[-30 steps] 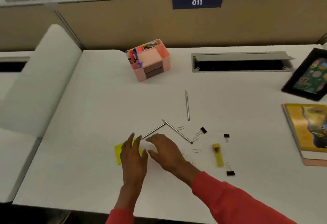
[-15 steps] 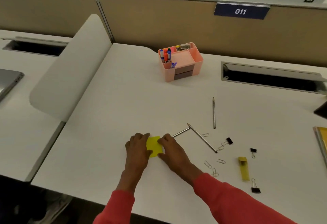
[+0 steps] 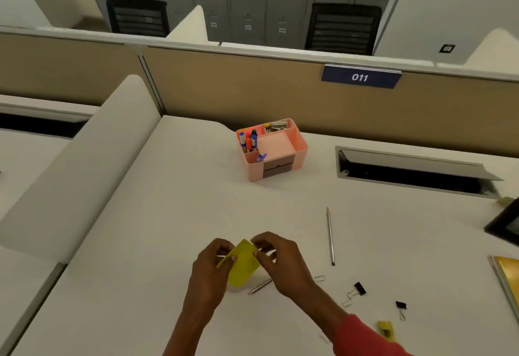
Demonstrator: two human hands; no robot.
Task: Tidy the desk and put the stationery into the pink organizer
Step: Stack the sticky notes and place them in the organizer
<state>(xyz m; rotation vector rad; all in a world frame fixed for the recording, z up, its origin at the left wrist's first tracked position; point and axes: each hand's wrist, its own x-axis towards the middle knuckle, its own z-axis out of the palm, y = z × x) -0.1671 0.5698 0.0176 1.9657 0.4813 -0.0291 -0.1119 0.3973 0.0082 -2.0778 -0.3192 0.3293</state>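
Where the yellow note pad (image 3: 243,264) lay flat on the tabletop (image 3: 168,215) half a second ago, with a hand at either side, it is now lifted clear of the surface and held tilted at lower centre of the frame. The left hand (image 3: 209,268) pinches its left edge between thumb and curled fingers (image 3: 223,246). The right hand (image 3: 283,263) pinches the upper right edge in the same way, so both sets of fingers are clamped on the pad.

Assessment: the pick-up of this item is complete, but the carry is not yet made. The pink organizer (image 3: 301,151) stands at centre frame, well apart from the hands and above them in the picture. Its wide shallow compartment shows bare pink floor and looks a likely fit. Markers (image 3: 248,140) already stand in its left slot.

Condition of the pad: plain yellow, roughly square, one corner raised towards the organizer, lower edge blurred. Its thickness cannot be determined.

Outstanding on the tabletop at lower right are two pens (image 3: 330,236) (image 3: 259,286), binder clips (image 3: 359,288), a paper clip (image 3: 319,278) and a yellow item (image 3: 385,329).
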